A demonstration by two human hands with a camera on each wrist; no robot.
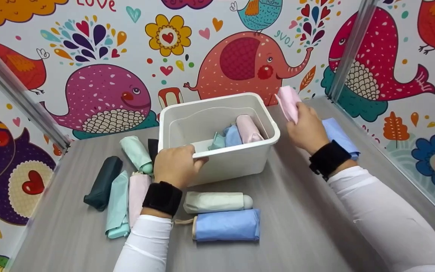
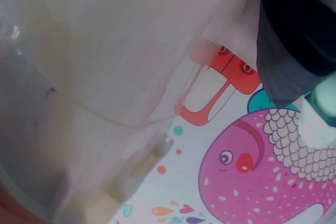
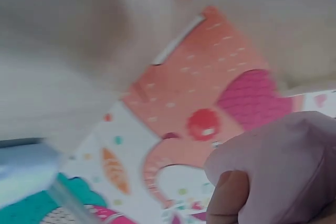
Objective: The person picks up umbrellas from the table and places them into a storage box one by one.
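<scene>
Printed wall panels (image 1: 187, 75) enclose a grey table (image 1: 296, 226). Head view: we locate the white bin (image 1: 232, 162) near the table's far edge, its long sides running roughly left to right. We read the two hands as well apart. The left hand (image 1: 176, 166) grips the bin's near rim toward its left end. The right hand (image 1: 308, 128) is clamped round a pink umbrella (image 1: 288, 104), folded, just outside the bin's right rim.

We note the governing relation: the pink umbrella projects from the right hand toward the table's far edge, its long axis roughly parallel to the bin's short right rim. The bin opening lies immediately to its left. The right hand is the nearer one; the left lies across the opening. Inside the bin's right half, a pale pink umbrella (image 1: 249, 128) leans at a similar angle. A blue umbrella (image 1: 340, 138) lies by the table's right edge.

Left wrist view: we see the blurred bin wall and a black umbrella (image 2: 294, 40) beyond it; finger closure cannot be told here.

Right wrist view: we confirm the pink umbrella at lower right, with part of the right hand against its side.
</scene>
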